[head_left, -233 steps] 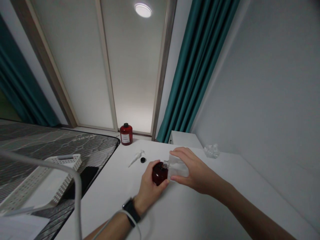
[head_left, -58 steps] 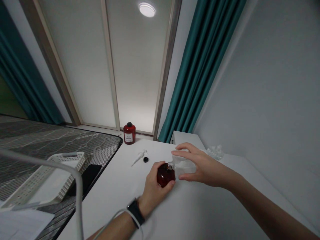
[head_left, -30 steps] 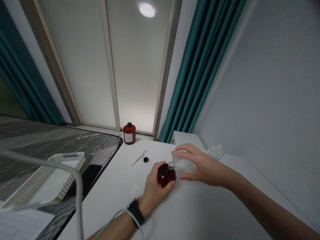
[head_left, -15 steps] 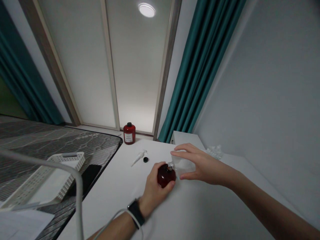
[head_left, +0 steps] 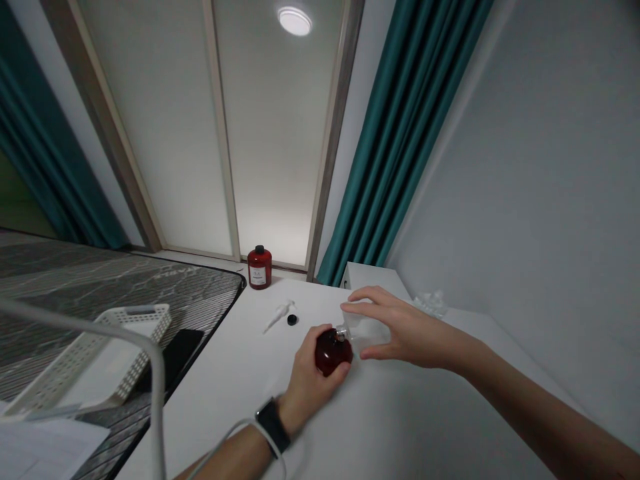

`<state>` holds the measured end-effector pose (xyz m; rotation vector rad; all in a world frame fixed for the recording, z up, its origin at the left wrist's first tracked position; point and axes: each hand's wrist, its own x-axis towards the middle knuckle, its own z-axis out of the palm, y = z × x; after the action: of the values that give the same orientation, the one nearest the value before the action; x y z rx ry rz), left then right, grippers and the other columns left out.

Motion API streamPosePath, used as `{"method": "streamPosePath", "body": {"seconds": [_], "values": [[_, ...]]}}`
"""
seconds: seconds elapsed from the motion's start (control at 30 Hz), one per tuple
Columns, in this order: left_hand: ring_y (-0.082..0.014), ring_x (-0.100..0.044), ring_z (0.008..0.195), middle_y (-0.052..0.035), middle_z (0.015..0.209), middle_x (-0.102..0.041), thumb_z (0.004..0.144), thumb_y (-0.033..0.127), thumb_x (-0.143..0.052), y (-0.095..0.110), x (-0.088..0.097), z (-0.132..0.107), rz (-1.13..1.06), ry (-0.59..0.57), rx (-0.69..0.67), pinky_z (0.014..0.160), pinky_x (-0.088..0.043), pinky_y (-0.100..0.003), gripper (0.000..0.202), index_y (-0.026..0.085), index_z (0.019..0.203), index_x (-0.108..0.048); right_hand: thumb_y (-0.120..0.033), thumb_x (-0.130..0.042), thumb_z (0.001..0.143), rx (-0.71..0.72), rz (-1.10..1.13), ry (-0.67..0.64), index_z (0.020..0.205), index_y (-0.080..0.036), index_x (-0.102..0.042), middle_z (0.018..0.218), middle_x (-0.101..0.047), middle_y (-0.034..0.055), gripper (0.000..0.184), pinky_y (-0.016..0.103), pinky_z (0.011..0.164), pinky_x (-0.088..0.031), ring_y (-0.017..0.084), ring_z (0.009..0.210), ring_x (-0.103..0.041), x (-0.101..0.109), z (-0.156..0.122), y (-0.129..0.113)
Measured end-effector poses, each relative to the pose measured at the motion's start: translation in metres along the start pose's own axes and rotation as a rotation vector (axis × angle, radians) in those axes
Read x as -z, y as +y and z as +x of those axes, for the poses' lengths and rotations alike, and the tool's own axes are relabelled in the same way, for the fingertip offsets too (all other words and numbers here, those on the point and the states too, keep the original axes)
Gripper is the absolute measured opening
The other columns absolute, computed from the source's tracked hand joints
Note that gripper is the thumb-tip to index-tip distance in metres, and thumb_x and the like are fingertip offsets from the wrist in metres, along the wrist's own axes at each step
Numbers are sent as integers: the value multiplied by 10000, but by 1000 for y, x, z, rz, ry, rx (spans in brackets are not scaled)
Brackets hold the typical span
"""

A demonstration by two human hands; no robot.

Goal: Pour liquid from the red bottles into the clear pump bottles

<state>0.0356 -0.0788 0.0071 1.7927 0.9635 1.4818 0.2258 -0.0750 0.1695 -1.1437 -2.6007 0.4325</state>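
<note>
My left hand (head_left: 313,363) wraps round a dark red bottle (head_left: 331,355) above the white table. In my right hand (head_left: 387,327) is a clear bottle (head_left: 363,331), tipped sideways so that its neck meets the mouth of the red one. Whether liquid runs between them is too small to tell. Beyond my hands a black cap (head_left: 293,320) lies on the table beside a white pump head (head_left: 279,315). A second red bottle (head_left: 259,268), with a black cap and a white label, stands upright at the far edge.
Left of the white table (head_left: 225,387), a white perforated basket (head_left: 95,360) and a black flat object (head_left: 173,357) sit on a grey patterned surface. Crumpled clear plastic (head_left: 431,303) lies behind my right hand. A grey bent tube (head_left: 155,360) crosses the near left.
</note>
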Motion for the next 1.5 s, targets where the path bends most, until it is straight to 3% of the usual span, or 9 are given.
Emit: {"method": "streamPosePath", "body": {"seconds": [0.5, 0.73, 0.93, 1.5], "values": [[-261, -630, 1009, -100, 1113, -638, 760, 293, -657, -4, -2, -1, -27, -12, 27, 905, -522, -428, 495, 178, 1215, -501, -375, -818, 763, -4, -3, -27, 1399, -292, -537, 1378, -544, 79, 700, 466, 1134, -396, 263, 1303, -487, 1, 3, 2], [-259, -638, 994, -92, 1096, -647, 736, 276, -662, -2, -1, 0, -17, 11, 22, 894, -528, -413, 498, 182, 1204, -519, -382, -797, 782, -39, 6, -19, 1404, -325, -529, 1450, -456, 91, 679, 485, 1132, -392, 289, 1336, -474, 0, 1, 2], [-256, -638, 985, -96, 1094, -646, 736, 275, -656, -3, -1, 0, -18, 0, 30, 891, -528, -416, 496, 178, 1202, -517, -381, -810, 770, -8, -2, -16, 1398, -319, -540, 1345, -532, 89, 687, 495, 1122, -394, 282, 1283, -500, 0, 2, 2], [-260, -631, 1007, -92, 1108, -645, 724, 246, -656, -1, -1, 1, -25, -13, 48, 913, -517, -427, 496, 184, 1198, -520, -368, -814, 772, 35, -31, 3, 1389, -310, -555, 1353, -560, 91, 672, 501, 1110, -404, 284, 1292, -481, 1, 3, 0]]}}
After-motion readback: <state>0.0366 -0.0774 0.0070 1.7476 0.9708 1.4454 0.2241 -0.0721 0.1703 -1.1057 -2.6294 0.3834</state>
